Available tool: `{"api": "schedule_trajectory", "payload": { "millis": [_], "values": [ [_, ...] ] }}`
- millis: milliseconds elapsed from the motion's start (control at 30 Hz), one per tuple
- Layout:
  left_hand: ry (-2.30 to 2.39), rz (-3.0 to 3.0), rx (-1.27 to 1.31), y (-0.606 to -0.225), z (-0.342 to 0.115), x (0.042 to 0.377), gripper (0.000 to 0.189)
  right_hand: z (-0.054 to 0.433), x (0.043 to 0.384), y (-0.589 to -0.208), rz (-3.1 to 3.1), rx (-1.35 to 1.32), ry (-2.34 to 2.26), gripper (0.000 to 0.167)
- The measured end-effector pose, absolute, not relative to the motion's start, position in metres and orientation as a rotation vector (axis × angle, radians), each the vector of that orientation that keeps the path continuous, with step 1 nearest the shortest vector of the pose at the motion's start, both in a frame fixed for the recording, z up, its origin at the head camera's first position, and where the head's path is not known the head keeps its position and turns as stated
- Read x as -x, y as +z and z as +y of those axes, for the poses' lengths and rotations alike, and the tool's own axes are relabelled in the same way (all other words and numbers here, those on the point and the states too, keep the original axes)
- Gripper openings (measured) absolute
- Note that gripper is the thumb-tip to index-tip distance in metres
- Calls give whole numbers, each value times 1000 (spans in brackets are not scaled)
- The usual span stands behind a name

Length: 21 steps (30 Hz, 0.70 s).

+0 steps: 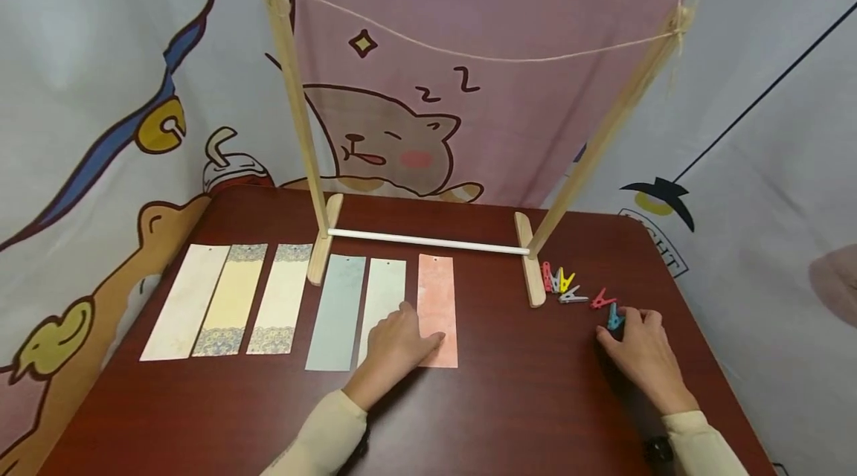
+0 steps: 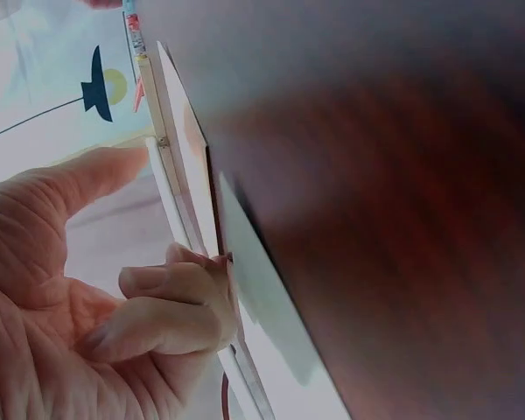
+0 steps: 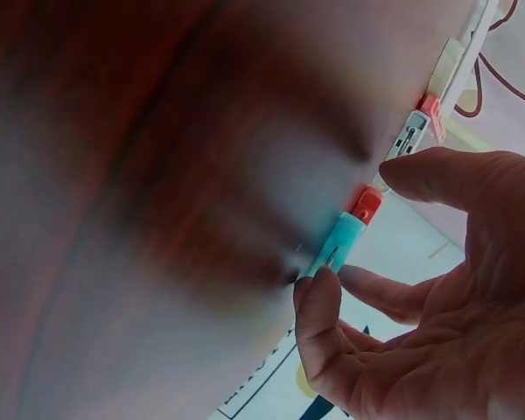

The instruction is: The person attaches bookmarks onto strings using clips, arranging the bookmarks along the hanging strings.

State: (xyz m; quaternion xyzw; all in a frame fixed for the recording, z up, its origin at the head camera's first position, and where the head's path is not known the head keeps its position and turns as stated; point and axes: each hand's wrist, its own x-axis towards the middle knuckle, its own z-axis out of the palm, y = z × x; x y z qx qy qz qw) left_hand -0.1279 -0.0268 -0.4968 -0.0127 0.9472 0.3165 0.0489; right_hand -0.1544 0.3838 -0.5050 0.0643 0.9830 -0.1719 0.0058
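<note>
My left hand (image 1: 396, 342) is over a pale white-green card (image 1: 384, 279) and a pink card (image 1: 437, 297), its thumb spread over the pink one. In the left wrist view its fingers (image 2: 171, 324) curl loosely with nothing between them and the thumb; whether they touch a card I cannot tell. At the table's right side my right hand (image 1: 644, 351) is beside a blue clothespin (image 1: 614, 317). In the right wrist view the thumb stands apart from the other fingers, whose tips are close to the blue clothespin (image 3: 339, 241). Contact is unclear.
A wooden stand (image 1: 294, 97) with a sagging string (image 1: 469, 56) and a white crossbar (image 1: 428, 241) stands at the back. More clothespins (image 1: 561, 280) lie by its right foot. A grey-blue card (image 1: 338, 312) and three other cards (image 1: 234, 297) lie at left.
</note>
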Motion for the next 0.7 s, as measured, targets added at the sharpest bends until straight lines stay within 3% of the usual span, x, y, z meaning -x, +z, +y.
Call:
{"api": "schedule_trajectory", "payload": {
  "millis": [100,300,467,700],
  "values": [
    [948,2861,21,-497,-26,133,56,385,156,-507,3092,-181,-530,61],
    [889,2925,72,-499,-21,150,66,393,160,-506,3099,-110,-501,32],
    [904,2944,99,-501,-18,160,69,399,160,-503,3108,-11,-460,27],
    [889,2929,87,-505,-16,155,56,406,150,-502,3098,70,-470,24]
  ]
}}
